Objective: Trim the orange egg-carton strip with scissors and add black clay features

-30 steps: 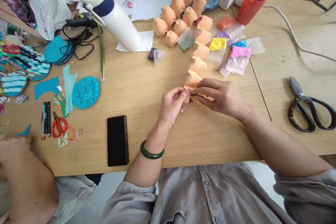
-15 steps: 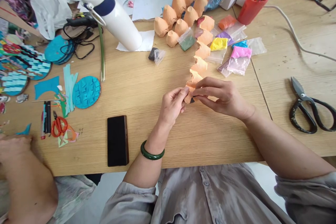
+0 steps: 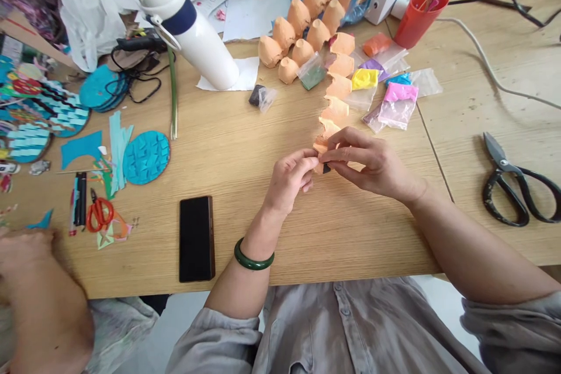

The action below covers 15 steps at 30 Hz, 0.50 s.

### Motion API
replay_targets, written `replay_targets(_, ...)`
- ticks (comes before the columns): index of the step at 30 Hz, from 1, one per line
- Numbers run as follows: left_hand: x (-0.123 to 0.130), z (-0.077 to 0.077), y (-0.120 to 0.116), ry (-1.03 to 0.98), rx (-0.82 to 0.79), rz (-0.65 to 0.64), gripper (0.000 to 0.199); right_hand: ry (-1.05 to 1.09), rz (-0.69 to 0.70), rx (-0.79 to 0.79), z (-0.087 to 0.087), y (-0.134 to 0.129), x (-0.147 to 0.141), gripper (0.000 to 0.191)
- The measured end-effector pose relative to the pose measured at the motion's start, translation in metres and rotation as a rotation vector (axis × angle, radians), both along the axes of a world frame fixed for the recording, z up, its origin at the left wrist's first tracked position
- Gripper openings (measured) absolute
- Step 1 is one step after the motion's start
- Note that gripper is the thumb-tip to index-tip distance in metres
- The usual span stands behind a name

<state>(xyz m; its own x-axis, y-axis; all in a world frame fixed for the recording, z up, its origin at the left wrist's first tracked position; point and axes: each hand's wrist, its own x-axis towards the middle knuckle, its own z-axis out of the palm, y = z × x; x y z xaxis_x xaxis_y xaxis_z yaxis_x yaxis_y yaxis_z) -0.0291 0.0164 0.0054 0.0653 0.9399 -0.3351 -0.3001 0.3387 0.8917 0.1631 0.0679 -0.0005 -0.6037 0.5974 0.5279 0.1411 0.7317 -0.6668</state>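
Note:
A strip of orange egg-carton cups runs toward me across the table, its near end between my hands. My left hand, with a green bangle on the wrist, pinches that near end from the left. From the right, my right hand has thumb and fingers closed at the same end cup. A small black bit shows under the right fingertips; what exactly the fingers press is partly hidden. Beyond the strip lie bags of coloured clay, among them yellow, pink and black.
Black-handled scissors lie at right, a phone at left. A white bottle, a red cup and more orange carton cones stand farther back. Another person's arm rests at far left, near blue discs.
My left thumb and fingers have shifted slightly up and right along the carton's near end. The right hand stays almost in place. The whole view has tilted slightly.

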Motion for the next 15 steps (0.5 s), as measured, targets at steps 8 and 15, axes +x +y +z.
replay_targets(8, -0.0006, -0.0008, 0.0019, 0.011, -0.002, -0.042, 0.025, 0.02, 0.011, -0.017, -0.0017, 0.0028, 0.003, 0.023)
replay_targets(15, -0.0002, -0.0071, 0.002, 0.014, 0.016, -0.046, 0.03, 0.023, 0.033, -0.053, -0.0026, 0.0029, 0.0019, 0.027)
